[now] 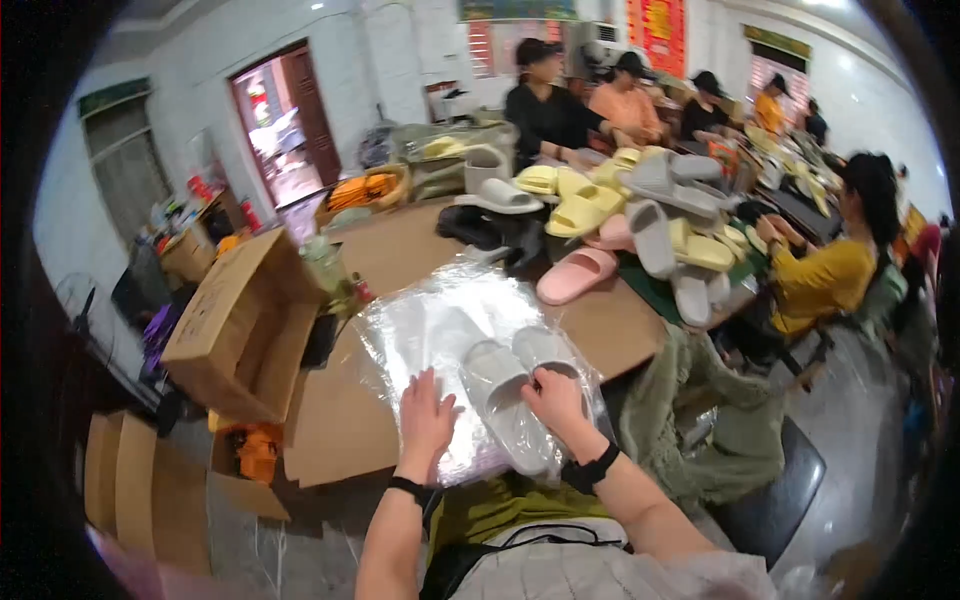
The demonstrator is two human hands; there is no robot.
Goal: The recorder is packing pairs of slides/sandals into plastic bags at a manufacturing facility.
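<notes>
A pair of light grey slide slippers [497, 385] lies on a stack of shiny clear plastic bags [420, 320] in front of me. Clear film seems to lie over at least one slipper; I cannot tell whether both are inside a bag. My right hand [557, 402] is closed, its fingers curled on the right-hand slipper [543, 350] near its strap. Flat on the bags, left of the pair, rests my left hand [427, 418] with its fingers stretched out and nothing in it.
Yellow, grey and pink slippers [580, 275] are heaped at the table's far right. An open cardboard box [245, 330] stands at the left, beside a bottle [325, 265]. Green cloth [700, 410] drapes over something at my right. Several co-workers [820, 270] sit beyond the heap.
</notes>
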